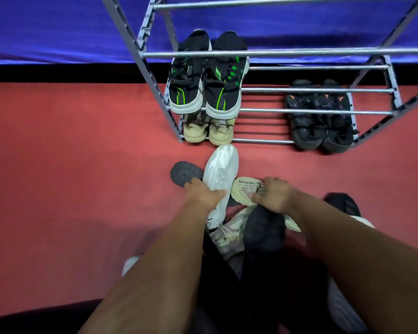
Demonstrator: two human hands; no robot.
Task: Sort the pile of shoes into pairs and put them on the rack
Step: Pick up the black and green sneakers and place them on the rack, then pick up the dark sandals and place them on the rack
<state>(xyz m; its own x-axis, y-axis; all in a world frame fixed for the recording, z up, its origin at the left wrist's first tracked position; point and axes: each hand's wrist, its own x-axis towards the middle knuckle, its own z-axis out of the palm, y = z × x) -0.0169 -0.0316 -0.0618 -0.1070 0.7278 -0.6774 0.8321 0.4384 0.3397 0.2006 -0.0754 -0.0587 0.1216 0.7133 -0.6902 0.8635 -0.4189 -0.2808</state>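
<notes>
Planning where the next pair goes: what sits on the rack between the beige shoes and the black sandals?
Nothing: in the head view, only bare metal rack rails separate the beige shoes from the black sandals.

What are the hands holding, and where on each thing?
The left hand grips the white shoe around its middle. The right hand grips the cream shoe at its upper rear edge.

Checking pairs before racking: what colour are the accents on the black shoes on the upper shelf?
Bright green stripes on the black shoes, white soles; head view.
</notes>
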